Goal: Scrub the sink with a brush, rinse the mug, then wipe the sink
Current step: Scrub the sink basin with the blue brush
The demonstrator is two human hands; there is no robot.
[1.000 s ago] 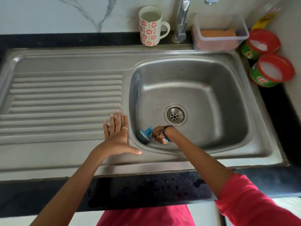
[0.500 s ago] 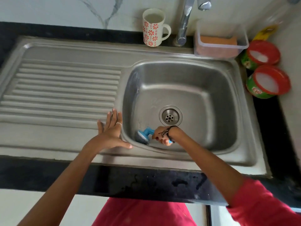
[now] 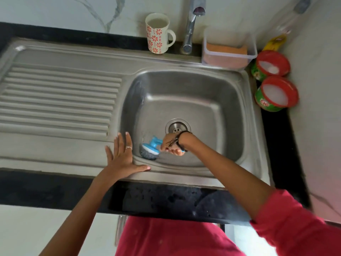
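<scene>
The steel sink has a deep basin on the right and a ribbed drainboard on the left. My right hand grips the blue handle of a scrub brush, whose steel-wool head presses into the basin's near-left corner. My left hand rests flat with spread fingers on the sink's near rim, just left of the basin. A white mug with red flowers stands on the back ledge, left of the tap. It holds cloudy liquid.
A clear plastic box with an orange sponge sits right of the tap. Two red-rimmed green tubs of white cleaner stand on the black counter at the right, by the wall. The drain lies mid-basin.
The camera view has shifted and tilted. The brush head stays in the near-left basin corner with only small movement. My left hand keeps its flat rest on the rim.
</scene>
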